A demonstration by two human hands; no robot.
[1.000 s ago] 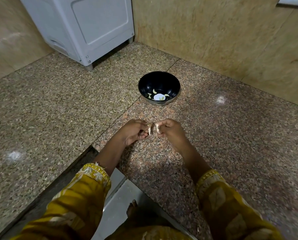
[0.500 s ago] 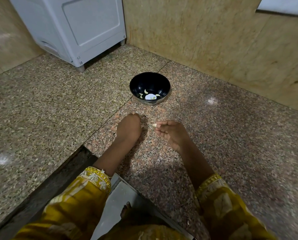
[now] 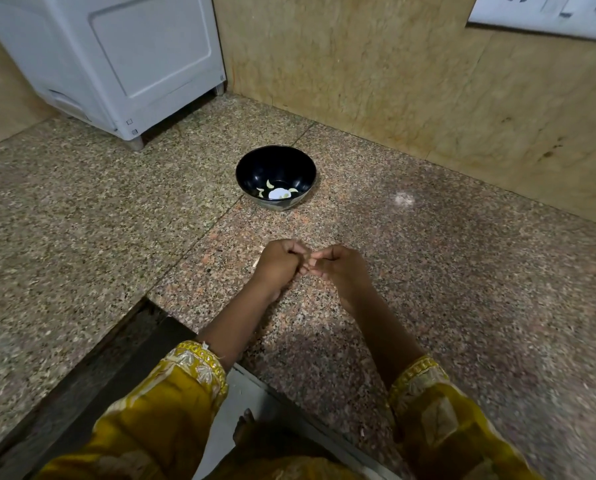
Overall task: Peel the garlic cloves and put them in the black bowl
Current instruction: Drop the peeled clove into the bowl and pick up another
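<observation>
The black bowl stands on the speckled granite counter, a short way beyond my hands. Several peeled garlic cloves lie in its bottom beside a bright white glare. My left hand and my right hand are side by side over the counter, fingers curled, their fingertips pinched together at one spot. The clove they pinch is hidden between the fingers. Yellow patterned sleeves cover both forearms.
A white appliance stands at the back left against the tan stone wall. A white switch plate is at the top right. The counter's edge drops away at lower left, with floor and a foot below.
My left hand, which had dropped to the counter half a second ago, has come back up to meet my right fingertips. The view has tilted slightly.
</observation>
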